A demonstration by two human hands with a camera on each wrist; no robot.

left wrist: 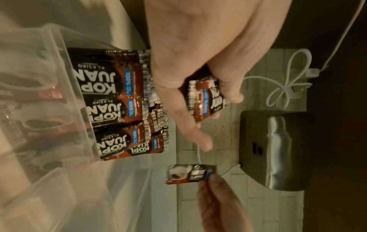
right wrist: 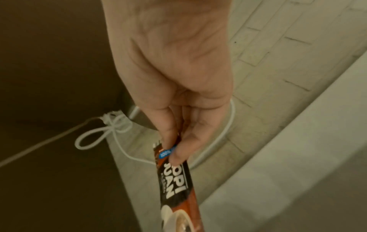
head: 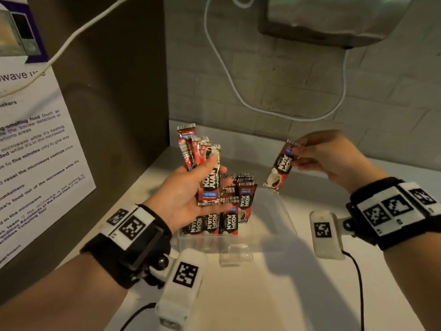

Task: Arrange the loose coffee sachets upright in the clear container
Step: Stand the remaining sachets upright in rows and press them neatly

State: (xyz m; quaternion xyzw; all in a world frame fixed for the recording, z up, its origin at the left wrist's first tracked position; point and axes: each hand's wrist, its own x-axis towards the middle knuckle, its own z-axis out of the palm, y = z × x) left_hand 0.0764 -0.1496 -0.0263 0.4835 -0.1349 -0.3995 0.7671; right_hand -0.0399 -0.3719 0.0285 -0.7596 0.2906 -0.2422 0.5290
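A: What is seen, biggest first?

B: A white counter (head: 238,295) is set in a corner, between a dark panel (head: 114,91) and a pale brick wall (head: 286,80). A notice about microwave use (head: 35,139) is stuck to the panel, a metal box (head: 334,17) is mounted on the wall, and a white cord (head: 229,75) is looped below it.

A: And the task's things?

B: The clear container (head: 281,211) is stood on the counter; a row of sachets (head: 226,211) is already packed upright at its left end. A fanned bunch of sachets (head: 202,161) is gripped by the left hand (head: 188,194), thumb pressed across it, above the container. 1 sachet (head: 280,166) is pinched at its top by the right hand (head: 327,156), hung above the open part.

A: How is this step best done?

B: Probably, the single sachet should be lowered cup-end down beside the standing row, label turned the same way, and released only once it is leaned against its neighbours.
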